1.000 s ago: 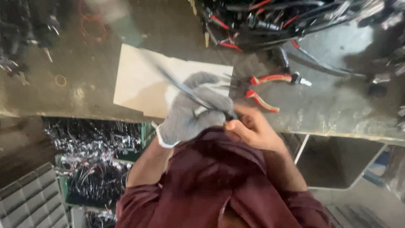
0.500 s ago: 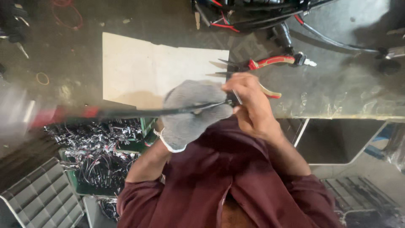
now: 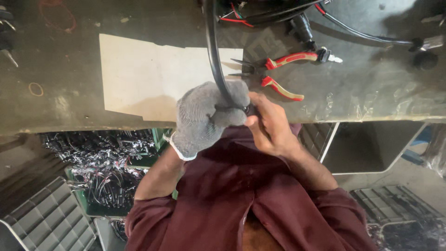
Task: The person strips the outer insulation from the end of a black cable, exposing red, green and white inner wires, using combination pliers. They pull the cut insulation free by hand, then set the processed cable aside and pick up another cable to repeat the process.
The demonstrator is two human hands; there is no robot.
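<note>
1. Grey knit glove covers the left hand (image 3: 208,116), at the centre of the head view, fist closed around a black cable (image 3: 213,51) that runs up to the top edge.
2. Bare right hand (image 3: 269,123), just right of it, pinches the cable's lower end.
3. Red-handled pliers (image 3: 274,72) lie open on the workbench (image 3: 371,88), upper right, beside a pale cardboard sheet (image 3: 139,74).
</note>
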